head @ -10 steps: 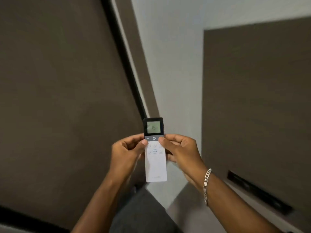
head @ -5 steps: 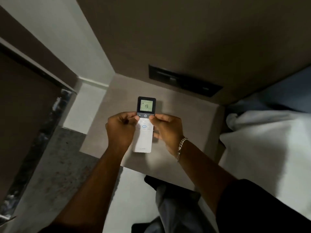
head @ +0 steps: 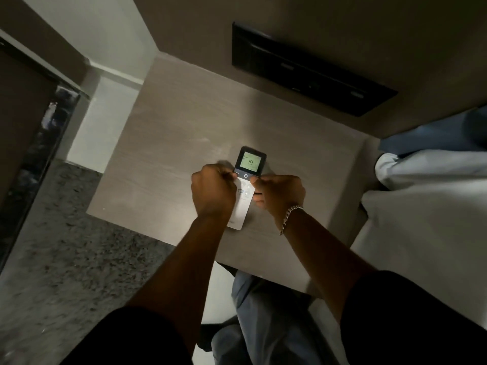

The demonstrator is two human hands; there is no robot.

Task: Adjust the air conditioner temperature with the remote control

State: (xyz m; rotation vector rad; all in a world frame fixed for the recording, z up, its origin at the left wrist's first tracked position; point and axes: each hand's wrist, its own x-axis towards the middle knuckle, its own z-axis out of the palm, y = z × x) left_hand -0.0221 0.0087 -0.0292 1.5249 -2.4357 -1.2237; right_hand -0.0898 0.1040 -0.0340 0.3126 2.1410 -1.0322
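Both hands are cradling the remote control (head: 246, 185) above the bedside table (head: 163, 143), left hand (head: 213, 192) and right hand (head: 279, 194) pinching its edges, steadying it so thumbs are reaching the buttons, screen facing up and showing 19

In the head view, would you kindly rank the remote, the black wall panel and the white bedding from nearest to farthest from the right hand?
1. Remote: held in the right hand.
2. White bedding: off to its right.
3. Black wall panel: on the wall beyond the tabletop.

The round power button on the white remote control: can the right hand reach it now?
Probably yes: the right hand grips the white remote control just beside the uncovered power button.
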